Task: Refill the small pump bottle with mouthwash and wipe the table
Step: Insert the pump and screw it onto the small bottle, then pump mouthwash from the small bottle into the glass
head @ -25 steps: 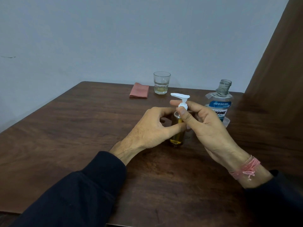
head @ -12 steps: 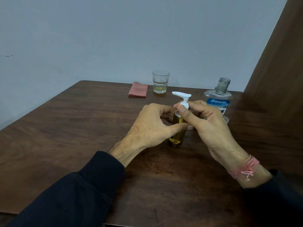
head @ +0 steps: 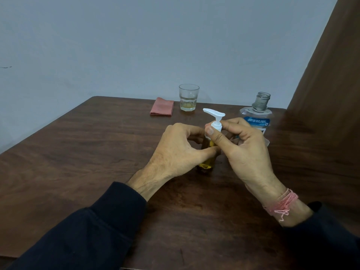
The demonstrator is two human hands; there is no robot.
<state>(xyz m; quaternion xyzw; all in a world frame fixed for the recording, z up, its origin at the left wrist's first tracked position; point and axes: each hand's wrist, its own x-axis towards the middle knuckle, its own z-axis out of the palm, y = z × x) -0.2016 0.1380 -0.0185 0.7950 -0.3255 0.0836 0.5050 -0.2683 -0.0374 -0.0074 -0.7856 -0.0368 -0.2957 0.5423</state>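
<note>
Pump bottle (head: 206, 162), small and partly filled with yellowish liquid, was stood upright on the tabletop (head: 78, 152) a little toward its right side, well in from the near edge. It was gripped round the body by the left hand (head: 179, 151), fingers and thumb curled about it, evidently so that it would be kept steady and not turned. The white pump head (head: 215, 117), spout pointed toward the left edge, was pinched at its collar between the thumb and fingers of the right hand (head: 245, 145); from this hold it was judged that the head was being screwed onto or off the neck, though which could not be told. The two hands were brought close together, one on each part.

Just behind the right hand, near the far right corner, the mouthwash bottle (head: 257, 117) was stood with its cap off, presumably left open for pouring. A glass (head: 188, 98) with a little pale liquid in it was set by the far edge, and a folded pink cloth (head: 162, 106) was laid just beside it to the left, probably kept ready for wiping, a step judged not yet done. No spill could be made out.
</note>
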